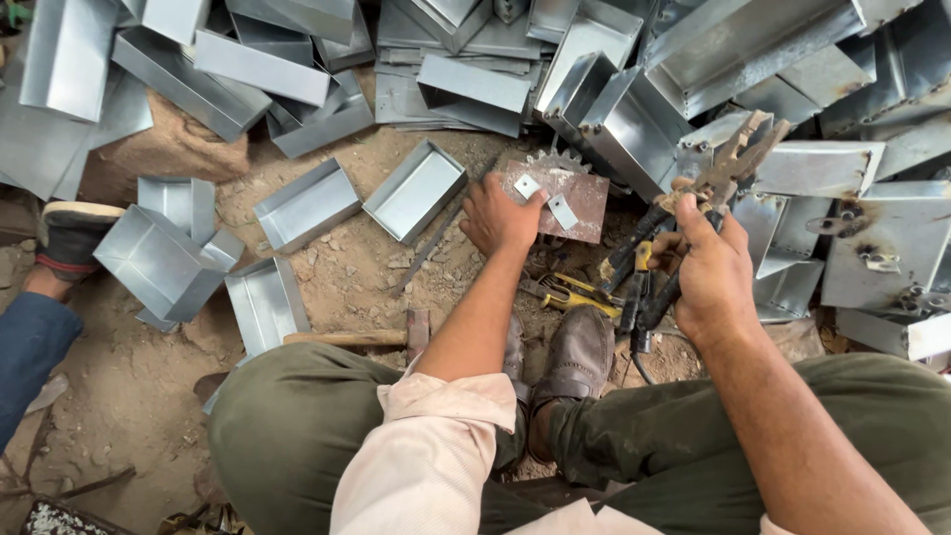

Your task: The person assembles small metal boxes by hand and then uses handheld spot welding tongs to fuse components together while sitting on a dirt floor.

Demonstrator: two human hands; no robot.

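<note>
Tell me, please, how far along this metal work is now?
Done: many folded metal trays lie around on the ground. In hand: the right hand holds pliers; the left hand touches a rusty plate carrying two small metal pieces. Those pieces lie loose, unattached.

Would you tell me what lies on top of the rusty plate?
Two small shiny metal tabs lie on the rusty plate; the left hand covers its left edge, hiding anything there.
</note>
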